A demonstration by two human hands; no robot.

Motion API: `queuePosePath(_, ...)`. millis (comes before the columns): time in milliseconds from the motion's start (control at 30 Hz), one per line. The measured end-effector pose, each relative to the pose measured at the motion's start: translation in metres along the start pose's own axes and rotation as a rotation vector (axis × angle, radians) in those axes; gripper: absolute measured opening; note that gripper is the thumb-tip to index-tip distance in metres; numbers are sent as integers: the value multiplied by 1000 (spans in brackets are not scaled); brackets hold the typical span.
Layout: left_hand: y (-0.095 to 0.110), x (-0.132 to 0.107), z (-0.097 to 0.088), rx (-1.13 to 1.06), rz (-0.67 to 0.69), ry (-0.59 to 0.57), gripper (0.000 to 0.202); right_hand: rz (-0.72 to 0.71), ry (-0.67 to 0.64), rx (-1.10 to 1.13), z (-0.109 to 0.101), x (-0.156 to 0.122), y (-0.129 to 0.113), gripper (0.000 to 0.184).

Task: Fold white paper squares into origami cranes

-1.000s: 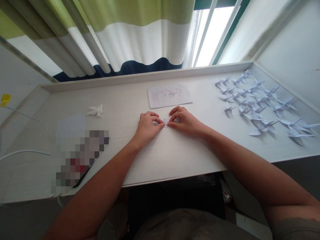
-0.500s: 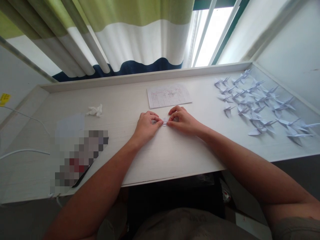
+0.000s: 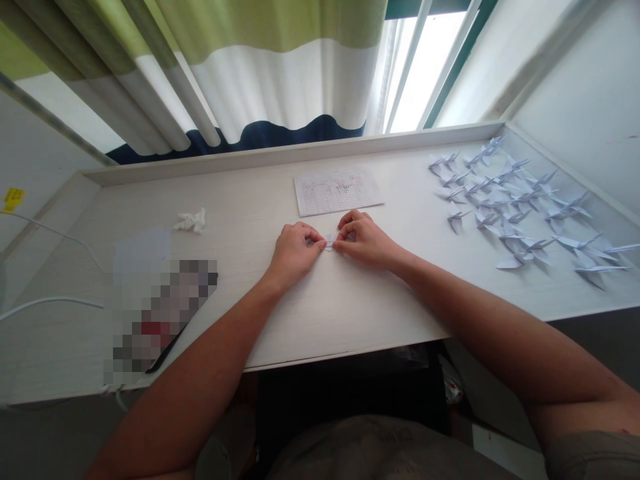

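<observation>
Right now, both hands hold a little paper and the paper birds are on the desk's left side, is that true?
No, the paper birds are on the right side of the desk, as the head view shows. The left hand and right hand do hold a little paper.

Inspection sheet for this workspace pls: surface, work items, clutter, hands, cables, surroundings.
Surface: white table, raised edges at back and sides.
Work items: small folded paper, mid-table; many paper birds at right.
Clutter: printed sheet beyond the folded paper; crumpled tissue, plain sheet and pixelated item at left.
Hands: left hand and right hand both pinch the folded paper.
Cables: thin cable and thicker cable at left.
Surroundings: green, white and blue curtain; window beside it.
</observation>
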State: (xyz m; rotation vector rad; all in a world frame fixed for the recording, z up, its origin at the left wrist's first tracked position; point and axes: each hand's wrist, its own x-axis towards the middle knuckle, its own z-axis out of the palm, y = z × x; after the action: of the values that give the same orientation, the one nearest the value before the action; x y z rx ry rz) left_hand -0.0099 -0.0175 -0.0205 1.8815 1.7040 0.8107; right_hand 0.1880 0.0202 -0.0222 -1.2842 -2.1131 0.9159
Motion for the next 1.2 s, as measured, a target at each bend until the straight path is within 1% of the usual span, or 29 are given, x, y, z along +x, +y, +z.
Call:
queuePosePath(133, -2, 0, 2, -16, 14, 12, 11, 40, 2, 32, 0, 2, -2, 13)
queuePosePath(267, 0, -2, 2, -6, 6, 24, 10, 47, -2, 77, -5, 3, -3, 8)
queuePosePath(333, 2, -3, 2, -1, -10, 18, 9, 67, -3, 134, -9, 3, -3, 16)
queuePosePath(400, 4, -4, 1, 0, -25, 17, 9, 125, 5, 236, -12, 2, -4, 23)
queuePosePath(467, 5, -4, 1, -5, -29, 22, 9, 173, 29, 320, -12, 1, -4, 20)
queuePosePath(500, 4, -4, 1, -9, -26, 23, 9, 177, 47, 328, -11, 1, -4, 18)
queuePosePath(567, 3, -3, 2, -18, -18, 22, 9, 134, 80, 256, -6, 1, -3, 16)
queuePosePath(633, 0, -1, 3, -24, -7, 21, 9, 62, 104, 121, 0, 2, -2, 14)
queuePosePath(700, -2, -1, 3, -30, 6, 23, 9, 3, 105, 16, 4, 3, 1, 13)
queuePosePath(767, -3, -1, 3, -37, 19, 23, 9, -28, 93, -39, 5, 3, 3, 13)
queuePosePath(967, -2, -4, 1, -36, 27, 41, 8, -55, 92, -93, 5, 0, 4, 18)
queuePosePath(1133, -7, -7, -1, -131, -28, 98, 8, -84, 104, -101, 6, -2, 2, 18)
queuePosePath(1200, -7, -9, 0, -105, 10, 102, 4, -103, 105, -105, 7, -2, 3, 18)
